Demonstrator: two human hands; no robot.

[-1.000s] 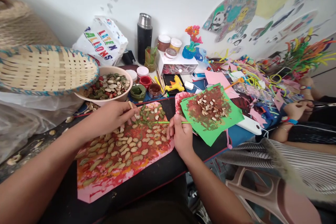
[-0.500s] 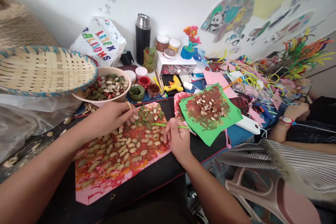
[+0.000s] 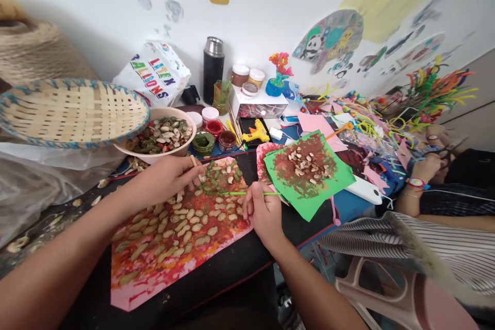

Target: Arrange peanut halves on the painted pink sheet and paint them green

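My right hand (image 3: 266, 214) is closed around a thin green paintbrush (image 3: 235, 193), whose tip points left at the green-painted peanut shells (image 3: 211, 185). My left hand (image 3: 166, 178) is closed in a pinch on a pale wooden stick (image 3: 194, 161), above the upper left part of the sheet. Both hands are over a pink sheet of paper (image 3: 129, 301) smeared with red and orange paint. Rows of tan peanut shells (image 3: 195, 219) cover much of it, with green ones near the top. The fingertips of my left hand are partly hidden.
Behind the sheet stand open jars of green (image 3: 203, 143), red and brown paint. A bowl of shells (image 3: 160, 136) sits under a woven basket (image 3: 73, 113). Green painted paper (image 3: 309, 211) lies to the right, near a yellow glue gun (image 3: 257, 131). Another person's hands (image 3: 425, 172) are far right.
The view has tilted slightly upward, so things sit lower in the picture. Both hands keep their grips, and the brush tip stays by the green shells.
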